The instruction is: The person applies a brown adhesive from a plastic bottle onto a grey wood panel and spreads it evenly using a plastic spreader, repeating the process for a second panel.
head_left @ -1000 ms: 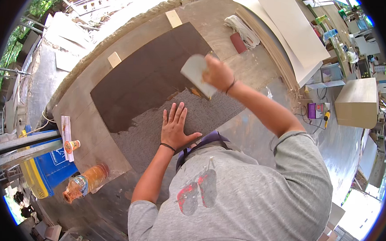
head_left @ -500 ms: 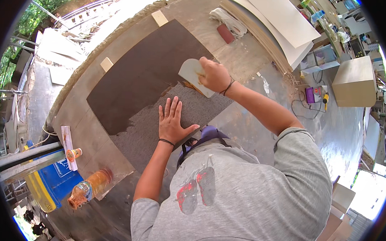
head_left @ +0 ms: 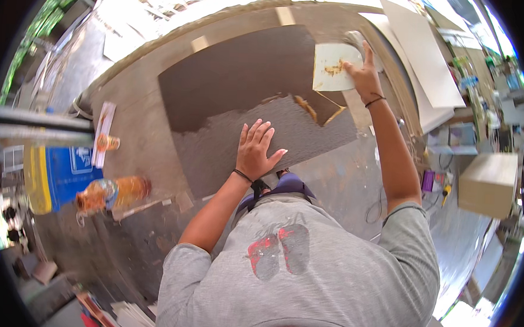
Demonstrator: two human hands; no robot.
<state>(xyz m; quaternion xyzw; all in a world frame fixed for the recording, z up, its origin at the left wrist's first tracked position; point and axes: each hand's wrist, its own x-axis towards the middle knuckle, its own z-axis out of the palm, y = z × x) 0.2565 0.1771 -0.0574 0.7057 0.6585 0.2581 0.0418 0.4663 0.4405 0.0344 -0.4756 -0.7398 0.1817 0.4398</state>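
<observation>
A large sheet (head_left: 237, 63) lies on the work surface in front of me, smooth dark brown on its far part and rougher grey nearer to me. My left hand (head_left: 255, 152) rests flat on the grey part, fingers spread, holding nothing. Raised past the sheet's right edge, my right hand (head_left: 366, 79) grips a flat white scraper (head_left: 331, 58) smeared with yellow-brown glue. A thin strand of glue (head_left: 334, 115) trails from the scraper's lower edge, and a thicker amber streak (head_left: 305, 109) lies on the sheet where brown meets grey.
An orange-brown plastic bottle (head_left: 126, 194) lies left, beside a blue and yellow container (head_left: 68, 175). A small cup (head_left: 108, 143) is by a pale strip (head_left: 103, 121). Stacked white panels (head_left: 421, 59) stand right, with a box (head_left: 488, 185) and a yellow-handled tool (head_left: 446, 194) nearer.
My right hand has swung the scraper right, off the middle of the sheet, tilting its glue-smeared face into view and drawing a glue strand. My left hand stays flat on the sheet. The view has turned.
</observation>
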